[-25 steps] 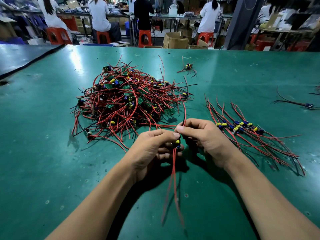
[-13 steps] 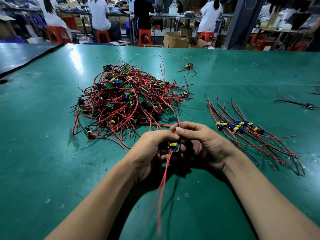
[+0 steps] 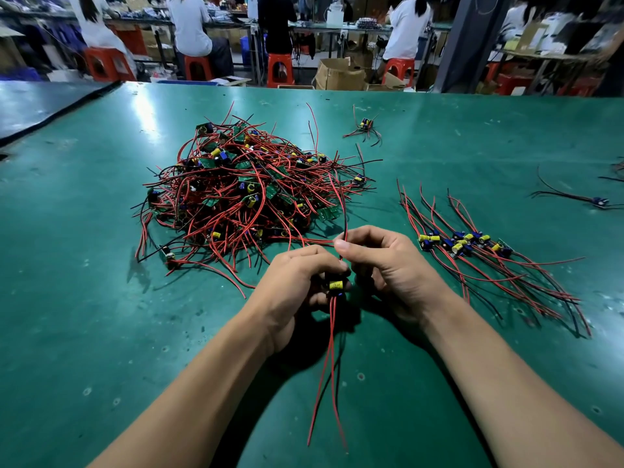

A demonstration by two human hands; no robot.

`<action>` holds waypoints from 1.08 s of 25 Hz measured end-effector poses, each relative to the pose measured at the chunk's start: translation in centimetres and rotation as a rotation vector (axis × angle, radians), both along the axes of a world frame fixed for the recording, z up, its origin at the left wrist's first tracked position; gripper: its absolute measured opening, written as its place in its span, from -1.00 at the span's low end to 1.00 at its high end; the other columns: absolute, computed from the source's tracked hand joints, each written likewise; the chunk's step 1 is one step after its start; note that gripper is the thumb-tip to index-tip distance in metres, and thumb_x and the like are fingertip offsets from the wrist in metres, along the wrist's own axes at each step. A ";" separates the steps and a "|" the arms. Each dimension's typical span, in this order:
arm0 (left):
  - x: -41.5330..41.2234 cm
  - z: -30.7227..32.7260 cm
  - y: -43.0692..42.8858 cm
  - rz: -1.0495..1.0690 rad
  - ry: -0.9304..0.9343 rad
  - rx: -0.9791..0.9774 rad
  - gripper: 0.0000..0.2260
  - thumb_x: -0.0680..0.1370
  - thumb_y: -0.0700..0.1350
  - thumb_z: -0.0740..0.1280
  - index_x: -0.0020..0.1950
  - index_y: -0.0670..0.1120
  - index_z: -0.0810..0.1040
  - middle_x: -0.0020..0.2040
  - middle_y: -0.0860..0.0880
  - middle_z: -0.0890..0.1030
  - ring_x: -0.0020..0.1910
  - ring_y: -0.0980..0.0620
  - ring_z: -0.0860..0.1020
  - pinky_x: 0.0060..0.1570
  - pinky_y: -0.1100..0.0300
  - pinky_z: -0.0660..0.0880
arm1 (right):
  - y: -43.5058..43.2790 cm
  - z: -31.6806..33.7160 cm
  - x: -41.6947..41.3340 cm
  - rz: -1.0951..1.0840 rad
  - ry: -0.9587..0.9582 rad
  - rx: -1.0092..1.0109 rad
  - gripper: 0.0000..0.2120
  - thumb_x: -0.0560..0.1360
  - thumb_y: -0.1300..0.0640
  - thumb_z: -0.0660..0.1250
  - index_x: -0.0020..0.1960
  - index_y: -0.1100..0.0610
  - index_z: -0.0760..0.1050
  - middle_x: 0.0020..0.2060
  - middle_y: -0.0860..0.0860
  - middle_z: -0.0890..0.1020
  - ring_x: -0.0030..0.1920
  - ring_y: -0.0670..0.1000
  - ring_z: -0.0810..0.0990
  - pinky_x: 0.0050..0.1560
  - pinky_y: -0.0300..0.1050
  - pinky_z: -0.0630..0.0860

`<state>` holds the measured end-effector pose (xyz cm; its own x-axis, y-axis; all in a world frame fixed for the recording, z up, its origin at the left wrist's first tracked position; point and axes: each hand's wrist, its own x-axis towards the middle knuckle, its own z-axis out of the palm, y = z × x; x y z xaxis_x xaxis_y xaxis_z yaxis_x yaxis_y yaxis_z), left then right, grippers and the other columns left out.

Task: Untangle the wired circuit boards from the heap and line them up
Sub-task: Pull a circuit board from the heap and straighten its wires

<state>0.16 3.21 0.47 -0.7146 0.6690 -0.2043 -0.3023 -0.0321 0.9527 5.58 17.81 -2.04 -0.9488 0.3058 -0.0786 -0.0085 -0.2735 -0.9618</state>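
A heap of small green circuit boards with tangled red and black wires (image 3: 246, 194) lies on the green table, ahead and left of my hands. My left hand (image 3: 297, 282) grips one circuit board (image 3: 336, 286) with a yellow capacitor; two red wires hang from it toward me. My right hand (image 3: 385, 261) pinches that board's upper red and black wires between thumb and forefinger, and they rise toward the heap. To the right lies a row of lined-up boards (image 3: 462, 244), their wires fanned out.
The green table (image 3: 84, 298) meets a second table at the far left. A single wired board (image 3: 364, 125) lies beyond the heap, another (image 3: 599, 201) near the right edge. Seated people, red stools and cardboard boxes are behind the table.
My hands have stayed together in front of the heap. The upper wires have come up out of the heap and now stand straighter. The hanging red wires have swung slightly.
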 end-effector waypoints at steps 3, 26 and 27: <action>0.0 0.1 -0.2 -0.047 0.003 -0.016 -0.77 0.44 -0.30 0.35 -0.38 -0.08 0.54 -0.35 -0.05 0.54 -0.39 0.03 0.59 -0.34 0.20 0.38 | -0.1 0.1 -0.2 -0.105 0.006 -0.025 -0.83 0.29 0.09 0.60 -0.18 0.06 0.64 -0.46 -0.03 0.37 -0.50 -0.08 0.23 -0.39 -0.21 0.06; 0.2 0.3 -0.2 -0.163 0.065 -0.078 -0.83 0.43 -0.34 0.33 -0.34 -0.18 0.55 -0.37 -0.16 0.53 -0.37 -0.07 0.45 -0.41 0.22 0.36 | 2.1 0.2 -0.9 -0.612 0.164 0.011 -0.73 0.50 0.22 0.47 -0.25 0.08 0.41 -0.46 -0.12 0.46 -0.57 -0.12 0.24 -0.56 -0.30 0.18; 0.2 0.2 -0.2 -0.157 0.063 -0.077 -0.82 0.43 -0.35 0.33 -0.36 -0.17 0.55 -0.38 -0.15 0.53 -0.38 -0.08 0.44 -0.42 0.22 0.36 | 2.2 0.2 -0.9 -0.619 0.151 -0.013 -0.72 0.51 0.20 0.46 -0.27 0.07 0.40 -0.47 -0.11 0.43 -0.57 -0.12 0.25 -0.56 -0.30 0.18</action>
